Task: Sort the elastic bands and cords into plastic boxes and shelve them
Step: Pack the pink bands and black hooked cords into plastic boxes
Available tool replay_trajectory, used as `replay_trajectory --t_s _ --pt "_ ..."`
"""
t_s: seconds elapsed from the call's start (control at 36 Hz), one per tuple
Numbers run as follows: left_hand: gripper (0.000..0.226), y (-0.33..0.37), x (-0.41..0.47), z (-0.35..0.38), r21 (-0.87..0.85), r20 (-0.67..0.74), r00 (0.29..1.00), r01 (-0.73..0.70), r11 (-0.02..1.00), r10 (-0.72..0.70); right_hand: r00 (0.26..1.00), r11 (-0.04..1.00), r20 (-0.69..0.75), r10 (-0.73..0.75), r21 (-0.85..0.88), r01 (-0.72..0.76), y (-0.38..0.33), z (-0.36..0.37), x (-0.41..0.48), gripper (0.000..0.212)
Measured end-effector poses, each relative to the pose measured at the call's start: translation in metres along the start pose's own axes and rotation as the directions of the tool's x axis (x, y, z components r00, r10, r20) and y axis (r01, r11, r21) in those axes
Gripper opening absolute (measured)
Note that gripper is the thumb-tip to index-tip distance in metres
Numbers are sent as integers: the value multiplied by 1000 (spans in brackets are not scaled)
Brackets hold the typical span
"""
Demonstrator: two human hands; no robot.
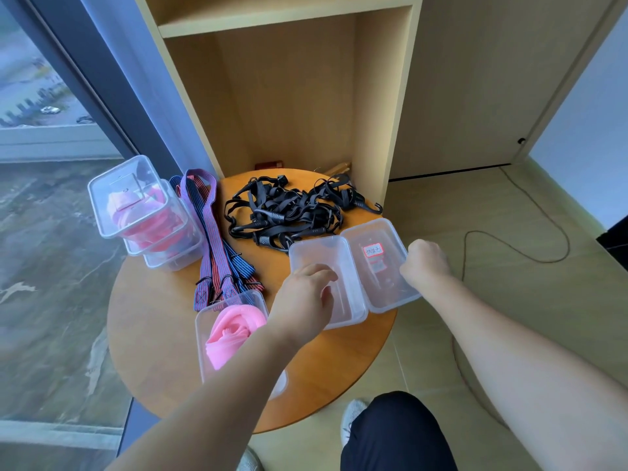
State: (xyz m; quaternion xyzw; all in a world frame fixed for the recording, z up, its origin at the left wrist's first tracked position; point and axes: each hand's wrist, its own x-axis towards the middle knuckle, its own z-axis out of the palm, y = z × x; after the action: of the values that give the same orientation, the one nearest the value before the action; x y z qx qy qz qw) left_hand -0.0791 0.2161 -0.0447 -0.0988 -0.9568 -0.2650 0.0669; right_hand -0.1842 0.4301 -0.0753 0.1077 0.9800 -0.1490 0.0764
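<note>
On the round wooden table (156,338) lie a tangle of black hooked cords (289,209) and red-and-blue striped bands (214,239). Two empty clear boxes sit at the right. My left hand (306,300) rests over the near rim of the left empty box (323,260). My right hand (426,263) grips the right rim of the labelled box (377,266), which overhangs the table edge. A clear box with a pink band (234,328) is under my left forearm. Stacked boxes with pink bands (142,215) stand at the back left.
A wooden shelf unit (289,96) stands just behind the table, its lower bay open. A window wall (51,164) runs along the left. A thin cable (530,226) snakes over the floor at right. My leg and shoe (353,419) are below the table.
</note>
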Motion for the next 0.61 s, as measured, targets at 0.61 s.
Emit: replay_trajectory --t_s 0.61 --pt "30 -9 9 -3 -4 -18 1000 14 1000 -14 998 996 -16 61 70 -60 -12 0 17 24"
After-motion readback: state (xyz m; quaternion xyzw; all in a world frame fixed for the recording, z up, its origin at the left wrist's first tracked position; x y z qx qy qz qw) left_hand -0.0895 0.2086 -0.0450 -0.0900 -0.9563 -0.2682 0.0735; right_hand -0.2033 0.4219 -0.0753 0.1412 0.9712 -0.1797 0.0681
